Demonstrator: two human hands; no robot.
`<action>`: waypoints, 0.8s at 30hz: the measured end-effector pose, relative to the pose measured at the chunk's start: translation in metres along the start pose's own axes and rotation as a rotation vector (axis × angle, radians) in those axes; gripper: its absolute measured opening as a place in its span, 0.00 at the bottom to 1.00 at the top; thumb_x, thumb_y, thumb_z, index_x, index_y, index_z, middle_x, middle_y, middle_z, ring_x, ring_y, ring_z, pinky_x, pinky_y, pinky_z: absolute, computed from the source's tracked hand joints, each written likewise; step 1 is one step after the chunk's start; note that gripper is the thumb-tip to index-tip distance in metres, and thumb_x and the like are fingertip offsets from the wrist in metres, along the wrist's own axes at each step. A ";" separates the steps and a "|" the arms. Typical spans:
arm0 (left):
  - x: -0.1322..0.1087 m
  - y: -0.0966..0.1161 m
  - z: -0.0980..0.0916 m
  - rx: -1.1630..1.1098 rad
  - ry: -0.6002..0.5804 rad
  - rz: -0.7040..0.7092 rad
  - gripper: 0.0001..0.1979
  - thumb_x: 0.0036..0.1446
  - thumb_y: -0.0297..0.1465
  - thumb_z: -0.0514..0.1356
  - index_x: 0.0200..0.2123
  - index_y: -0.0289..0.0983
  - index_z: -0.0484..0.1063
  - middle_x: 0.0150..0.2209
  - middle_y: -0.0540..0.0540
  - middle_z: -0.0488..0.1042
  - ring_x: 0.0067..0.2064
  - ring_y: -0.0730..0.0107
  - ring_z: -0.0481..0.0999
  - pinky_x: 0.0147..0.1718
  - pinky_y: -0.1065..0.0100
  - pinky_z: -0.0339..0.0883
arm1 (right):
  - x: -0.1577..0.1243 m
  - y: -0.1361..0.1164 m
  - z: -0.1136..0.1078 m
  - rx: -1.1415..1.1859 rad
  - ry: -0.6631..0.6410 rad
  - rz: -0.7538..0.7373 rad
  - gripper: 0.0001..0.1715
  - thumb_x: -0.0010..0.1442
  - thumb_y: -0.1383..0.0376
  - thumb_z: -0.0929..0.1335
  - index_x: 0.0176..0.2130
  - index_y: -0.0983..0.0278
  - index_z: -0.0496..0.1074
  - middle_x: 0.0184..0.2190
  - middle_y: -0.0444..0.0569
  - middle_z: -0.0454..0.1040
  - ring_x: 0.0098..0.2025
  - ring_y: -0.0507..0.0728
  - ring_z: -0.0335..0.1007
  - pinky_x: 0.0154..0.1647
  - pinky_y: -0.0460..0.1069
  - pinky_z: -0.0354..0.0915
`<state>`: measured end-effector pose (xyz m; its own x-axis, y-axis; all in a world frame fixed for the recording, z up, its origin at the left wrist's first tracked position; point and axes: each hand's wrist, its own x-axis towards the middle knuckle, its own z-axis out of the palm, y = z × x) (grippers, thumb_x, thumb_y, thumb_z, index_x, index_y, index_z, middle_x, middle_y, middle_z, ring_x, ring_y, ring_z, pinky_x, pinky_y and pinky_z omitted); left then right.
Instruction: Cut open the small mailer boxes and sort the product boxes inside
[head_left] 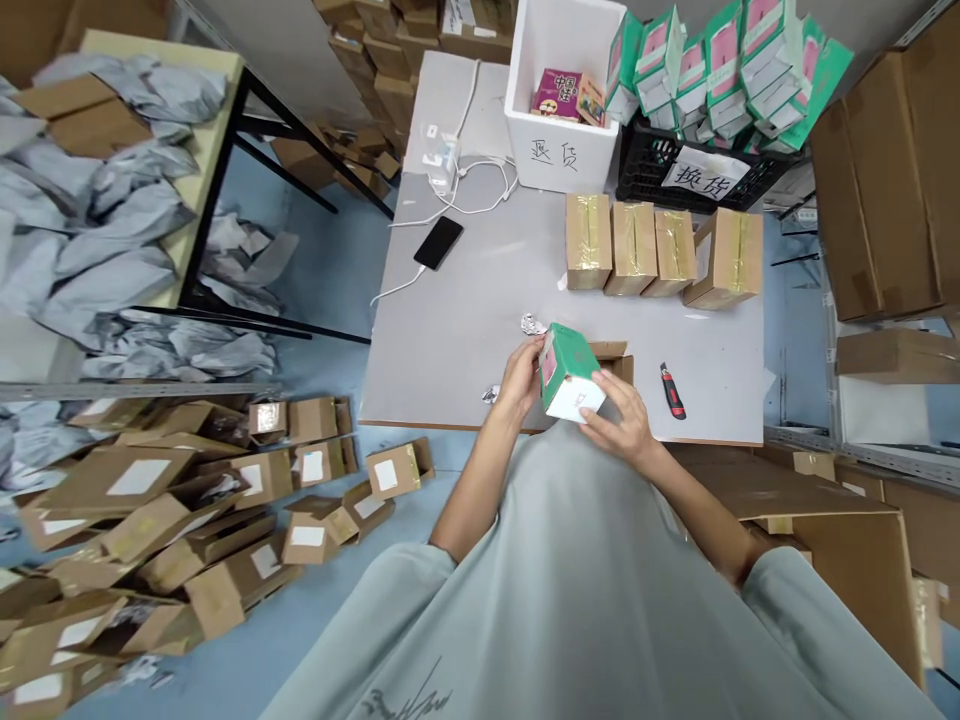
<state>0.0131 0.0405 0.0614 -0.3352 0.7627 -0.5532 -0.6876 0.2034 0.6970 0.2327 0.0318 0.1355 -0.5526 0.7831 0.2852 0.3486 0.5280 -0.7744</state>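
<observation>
While both hands press on it from opposite sides, the green-and-white box (568, 372) hangs just above the near edge of the grey table (465, 330). It is tilted, and its long axis seems to run from about eleven o'clock to five o'clock. The left hand (519, 378) sits at the box's nine o'clock, its fingers (534, 350) curled against the pink-and-green end. The right hand (624, 418) is at the box's four o'clock, fingers (609, 386) half spread along the white face — neither hand is nearer, both touch and grip. At the box's one o'clock, close behind, an open brown carton (618, 352) shows its flaps, partly hidden. A red-and-black utility knife (673, 391) lies at the right hand's two o'clock — near, but apart.
</observation>
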 end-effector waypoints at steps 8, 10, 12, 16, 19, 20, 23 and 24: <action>-0.043 0.017 0.002 0.161 0.023 -0.038 0.24 0.56 0.38 0.73 0.55 0.39 0.84 0.49 0.41 0.87 0.50 0.58 0.86 0.57 0.55 0.80 | 0.076 0.040 -0.021 0.270 0.419 0.354 0.29 0.65 0.40 0.79 0.53 0.54 0.73 0.69 0.60 0.75 0.70 0.68 0.75 0.60 0.63 0.80; -0.055 0.023 0.007 0.239 -0.042 0.033 0.26 0.52 0.39 0.77 0.54 0.39 0.85 0.50 0.41 0.86 0.49 0.58 0.85 0.55 0.56 0.80 | 0.097 0.057 -0.028 0.344 0.425 0.399 0.31 0.64 0.38 0.79 0.52 0.53 0.73 0.60 0.56 0.80 0.61 0.64 0.80 0.51 0.56 0.82; -0.066 0.030 0.012 0.347 -0.089 0.113 0.27 0.50 0.41 0.80 0.53 0.39 0.87 0.46 0.43 0.86 0.45 0.60 0.84 0.51 0.59 0.80 | 0.113 0.072 -0.032 0.391 0.416 0.441 0.32 0.61 0.36 0.80 0.49 0.53 0.73 0.50 0.51 0.82 0.50 0.61 0.81 0.39 0.51 0.80; -0.085 0.047 0.026 0.573 -0.142 0.277 0.24 0.53 0.45 0.81 0.50 0.41 0.90 0.37 0.49 0.79 0.37 0.68 0.77 0.43 0.65 0.76 | 0.126 0.087 -0.030 0.441 0.291 0.671 0.32 0.61 0.36 0.79 0.43 0.55 0.69 0.38 0.44 0.79 0.35 0.55 0.77 0.24 0.45 0.69; -0.089 0.059 0.042 0.604 -0.153 0.397 0.21 0.54 0.45 0.80 0.49 0.43 0.91 0.34 0.51 0.75 0.35 0.71 0.73 0.39 0.67 0.73 | 0.117 0.083 -0.022 0.508 0.118 0.911 0.29 0.67 0.38 0.76 0.40 0.56 0.67 0.33 0.41 0.78 0.29 0.53 0.75 0.21 0.43 0.67; -0.087 0.062 0.048 0.591 -0.145 0.436 0.20 0.56 0.45 0.80 0.48 0.43 0.90 0.34 0.51 0.74 0.35 0.71 0.72 0.39 0.68 0.72 | 0.111 0.080 -0.019 0.541 0.048 0.986 0.28 0.68 0.39 0.75 0.40 0.56 0.68 0.32 0.42 0.78 0.28 0.52 0.75 0.21 0.44 0.67; -0.073 0.074 0.061 0.569 -0.104 0.506 0.16 0.58 0.44 0.78 0.44 0.42 0.90 0.34 0.50 0.72 0.34 0.72 0.71 0.37 0.69 0.70 | 0.089 0.070 -0.009 0.645 -0.211 1.179 0.31 0.70 0.34 0.71 0.44 0.58 0.72 0.31 0.47 0.81 0.25 0.55 0.78 0.19 0.45 0.70; -0.066 0.077 0.063 0.569 -0.096 0.499 0.14 0.59 0.43 0.78 0.43 0.41 0.89 0.33 0.51 0.72 0.33 0.72 0.70 0.35 0.69 0.69 | 0.082 0.068 -0.005 0.684 -0.299 1.233 0.34 0.70 0.32 0.70 0.45 0.59 0.74 0.31 0.49 0.82 0.26 0.57 0.80 0.19 0.46 0.70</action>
<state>0.0229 0.0446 0.1810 -0.4436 0.8920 -0.0871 -0.0230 0.0858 0.9960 0.2146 0.1337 0.1094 -0.3374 0.4731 -0.8139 0.3349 -0.7477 -0.5734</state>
